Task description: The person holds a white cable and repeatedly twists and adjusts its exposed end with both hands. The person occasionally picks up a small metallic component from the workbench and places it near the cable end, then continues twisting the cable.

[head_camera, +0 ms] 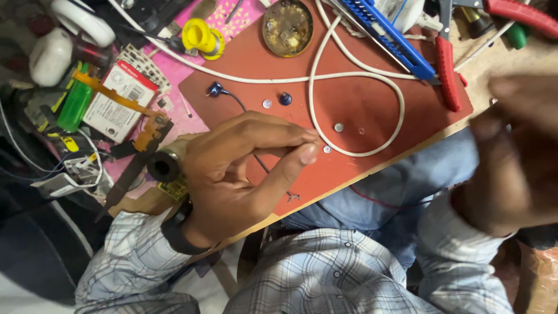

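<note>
Fingers (302, 152) pinched above red mat (372, 104)

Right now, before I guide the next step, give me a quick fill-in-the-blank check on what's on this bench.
1. The left hand pinches its thumb and forefinger together above the ____ mat.
2. A ____ cable loops across that mat.
3. The round tin with brownish residue sits at the mat's ____ edge.
4. The right hand is blurred and held off the mat's ____ side.

Missing words: red; white; far; right
</note>
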The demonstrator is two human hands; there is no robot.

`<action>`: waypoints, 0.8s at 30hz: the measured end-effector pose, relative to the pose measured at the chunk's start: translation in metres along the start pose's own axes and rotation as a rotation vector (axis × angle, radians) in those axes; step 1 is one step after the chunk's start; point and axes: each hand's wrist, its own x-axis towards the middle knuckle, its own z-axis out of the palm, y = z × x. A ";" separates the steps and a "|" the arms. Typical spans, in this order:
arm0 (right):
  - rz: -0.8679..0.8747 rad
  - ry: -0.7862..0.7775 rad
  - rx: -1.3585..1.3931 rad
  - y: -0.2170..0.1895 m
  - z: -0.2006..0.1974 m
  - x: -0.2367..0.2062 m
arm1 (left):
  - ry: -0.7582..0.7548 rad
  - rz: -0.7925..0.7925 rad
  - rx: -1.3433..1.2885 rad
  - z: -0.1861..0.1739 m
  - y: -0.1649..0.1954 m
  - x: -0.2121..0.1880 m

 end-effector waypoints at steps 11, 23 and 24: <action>0.077 -0.289 0.463 -0.108 0.037 0.026 | -0.014 0.081 0.095 0.001 0.003 0.005; -0.010 -0.254 0.298 -0.110 0.038 0.024 | -0.040 0.029 0.048 0.000 0.009 0.009; 0.013 -0.251 0.303 -0.111 0.038 0.024 | -0.039 0.027 0.049 0.000 0.009 0.009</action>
